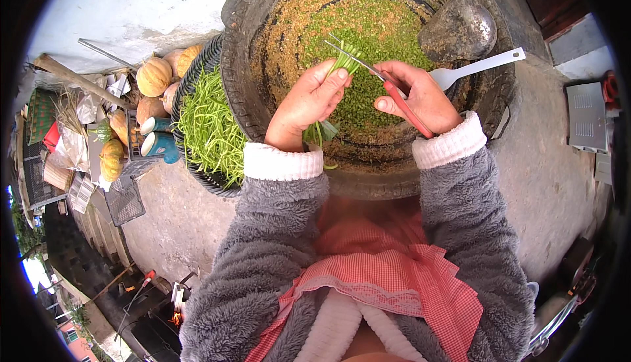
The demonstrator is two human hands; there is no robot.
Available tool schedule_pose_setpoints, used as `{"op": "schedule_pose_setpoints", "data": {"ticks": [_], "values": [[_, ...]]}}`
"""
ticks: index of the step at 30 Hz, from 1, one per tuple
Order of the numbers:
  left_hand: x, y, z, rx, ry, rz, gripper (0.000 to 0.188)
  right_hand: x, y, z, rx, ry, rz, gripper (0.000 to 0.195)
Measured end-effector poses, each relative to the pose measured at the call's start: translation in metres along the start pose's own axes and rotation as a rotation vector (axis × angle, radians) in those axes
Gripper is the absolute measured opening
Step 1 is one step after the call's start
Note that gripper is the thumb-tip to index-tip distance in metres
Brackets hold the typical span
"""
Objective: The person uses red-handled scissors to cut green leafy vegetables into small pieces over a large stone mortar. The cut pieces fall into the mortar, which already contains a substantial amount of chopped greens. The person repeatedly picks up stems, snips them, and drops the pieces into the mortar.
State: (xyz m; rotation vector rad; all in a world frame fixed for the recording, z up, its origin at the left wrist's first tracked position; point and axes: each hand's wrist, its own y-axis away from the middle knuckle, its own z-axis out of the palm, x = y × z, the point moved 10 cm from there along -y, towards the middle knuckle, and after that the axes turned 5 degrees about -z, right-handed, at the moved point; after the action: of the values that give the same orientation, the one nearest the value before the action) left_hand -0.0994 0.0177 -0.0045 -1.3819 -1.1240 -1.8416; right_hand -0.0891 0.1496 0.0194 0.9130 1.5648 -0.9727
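Note:
My left hand (pixel 315 98) grips a bunch of green stems (pixel 346 57), whose cut ends stick up past the thumb. Leaves of the bunch (pixel 325 131) hang below that hand. In my right hand (pixel 419 93) is a pair of scissors with red handles (pixel 405 108); the blades (pixel 352 56) are parted around the stem ends. Both hands are over a large dark tub (pixel 374 184). Chopped green pieces (pixel 374 24) and brownish crumbs (pixel 283 31) cover much of its ridged bottom.
A worn metal scoop (pixel 461 26) and a white plastic spoon (pixel 485 67) lie in the tub at right. To the left stands a black basket (pixel 187 83) of green stems (pixel 209 125). Pumpkins (pixel 154 76) and blue boots (pixel 160 144) are beyond it. A metal box (pixel 586 115) is at far right.

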Motion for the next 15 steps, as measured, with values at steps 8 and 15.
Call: {"op": "schedule_pose_setpoints", "data": {"ticks": [8,15], "values": [[0.001,0.001,-0.003,0.020,0.001,-0.009,0.027,0.007,0.001,0.004,-0.032,0.049,0.065,0.045],[0.003,0.003,-0.002,0.020,0.025,-0.020,0.022,0.015,0.006,-0.011,-0.095,-0.012,0.135,0.055]]}}
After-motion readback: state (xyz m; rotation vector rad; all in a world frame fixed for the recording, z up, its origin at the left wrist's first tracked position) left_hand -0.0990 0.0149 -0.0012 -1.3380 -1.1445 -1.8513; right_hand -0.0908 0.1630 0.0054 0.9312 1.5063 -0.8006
